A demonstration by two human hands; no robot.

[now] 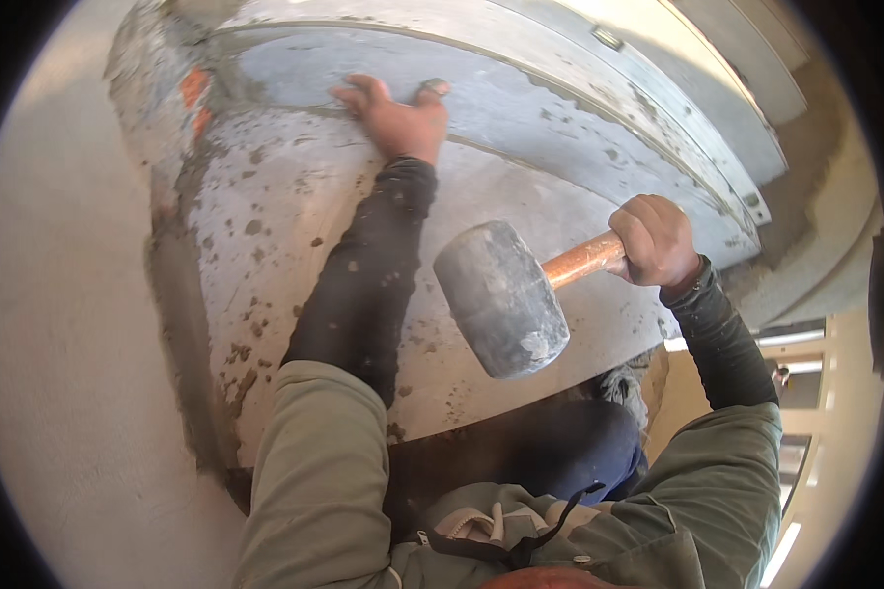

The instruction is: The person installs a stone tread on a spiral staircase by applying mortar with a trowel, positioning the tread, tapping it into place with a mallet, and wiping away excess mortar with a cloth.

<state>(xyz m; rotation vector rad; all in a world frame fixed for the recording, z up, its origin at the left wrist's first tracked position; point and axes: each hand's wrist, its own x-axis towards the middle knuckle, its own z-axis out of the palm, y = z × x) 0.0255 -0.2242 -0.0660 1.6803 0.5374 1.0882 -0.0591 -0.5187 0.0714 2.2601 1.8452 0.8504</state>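
My right hand (655, 242) grips the orange-brown wooden handle (581, 260) of a rubber mallet (502, 298). Its big grey-black head, dusted pale, is raised over a wide stone tread (521, 221) and hangs apart from it. Farther off, my left hand (403, 120) rests with fingers spread against the bluish-grey upright slab (501, 98) at the back of the tread. A small greyish lump (435, 88) shows by one fingertip of that hand; I cannot make out what it is. Mortar splatters dot the tread.
A pale plastered wall (69, 294) rises on the left, with a wet mortar strip (182, 334) along its foot. Exposed brick (195, 88) shows in the rough wall corner. More steps (697, 59) climb toward the upper right. A curved pale surface (805, 270) lies at the far right.
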